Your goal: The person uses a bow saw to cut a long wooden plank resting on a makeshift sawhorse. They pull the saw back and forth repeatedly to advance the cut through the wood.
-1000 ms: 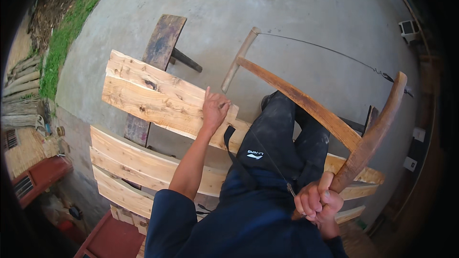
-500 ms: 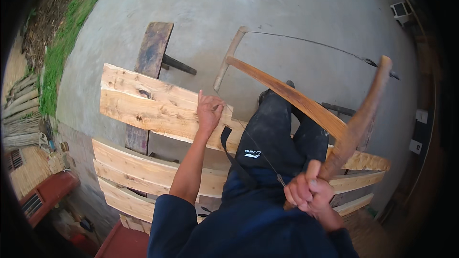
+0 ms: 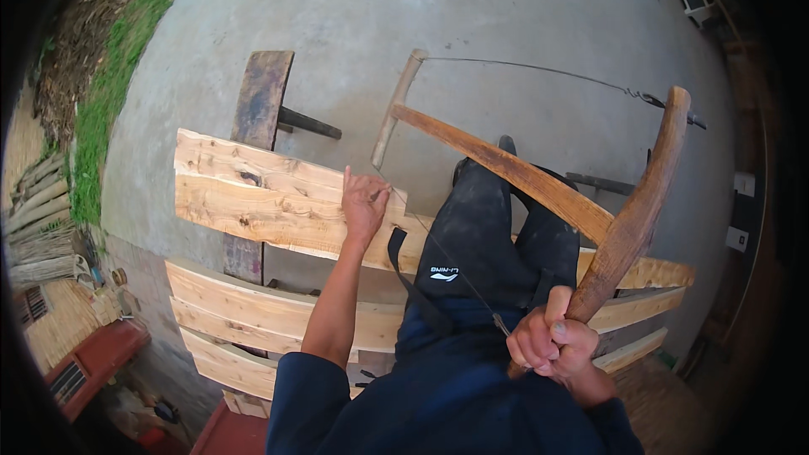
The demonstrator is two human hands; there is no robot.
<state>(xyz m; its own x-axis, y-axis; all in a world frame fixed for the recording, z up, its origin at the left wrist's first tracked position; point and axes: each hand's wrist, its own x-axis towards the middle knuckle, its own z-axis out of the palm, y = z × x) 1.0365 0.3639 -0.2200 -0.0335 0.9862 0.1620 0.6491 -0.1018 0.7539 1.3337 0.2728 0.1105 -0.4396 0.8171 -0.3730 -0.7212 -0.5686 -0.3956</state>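
Observation:
My right hand (image 3: 556, 344) is wrapped round the lower end of the thick handle of a wooden frame saw (image 3: 506, 170). The saw lies slantwise over my legs, its twisted wire on the far side. On the near side, the thin blade (image 3: 459, 265) runs from the far handle toward my right fist and crosses the right part of a pale wooden plank (image 3: 261, 194). Over that plank, my left hand (image 3: 365, 206) has its thumb and forefinger pinched beside the blade, little finger raised. Whether it grips blade or plank is hidden.
A dark bench (image 3: 263, 101) supports the plank's left part. Several other planks (image 3: 278, 312) lie nearer my body, passing under me to the right. A black strap (image 3: 413, 286) hangs by my leg. Grey concrete floor (image 3: 354, 0) stretches ahead, with grass (image 3: 109, 109) along its left.
My right hand and the near saw handle have shifted slightly; the handle was blurred and now looks sharp. My left hand stays by the blade. The whole view has turned a little.

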